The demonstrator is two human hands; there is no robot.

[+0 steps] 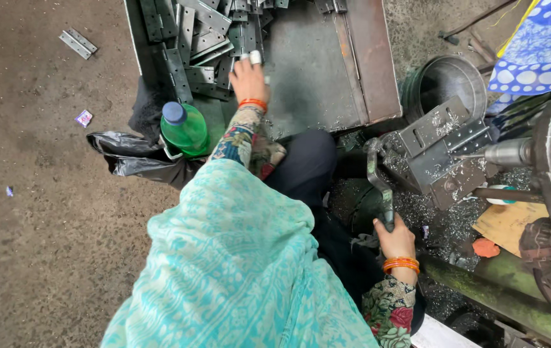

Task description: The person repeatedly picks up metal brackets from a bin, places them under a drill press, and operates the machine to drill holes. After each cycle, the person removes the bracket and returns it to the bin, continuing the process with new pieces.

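Note:
My left hand (248, 78), with white tape on its fingertips and an orange bangle at the wrist, reaches into a grey metal tray (314, 77). It lies over a pile of several flat metal hinges (201, 38), and its fingers are hidden from behind. My right hand (394, 240), also wearing orange bangles, grips the lower end of a bent metal lever handle (377, 177). The lever belongs to a machine with a grey jig (443, 145) that is covered in metal shavings. A drill spindle (510, 153) points at the jig from the right.
A green bottle with a blue cap (184, 127) stands on a black plastic bag (135, 158) beside the tray. A metal bucket (446, 77) sits behind the jig. One loose hinge (77, 43) lies on the dirt floor. At the top right hangs a blue dotted cloth (542, 48).

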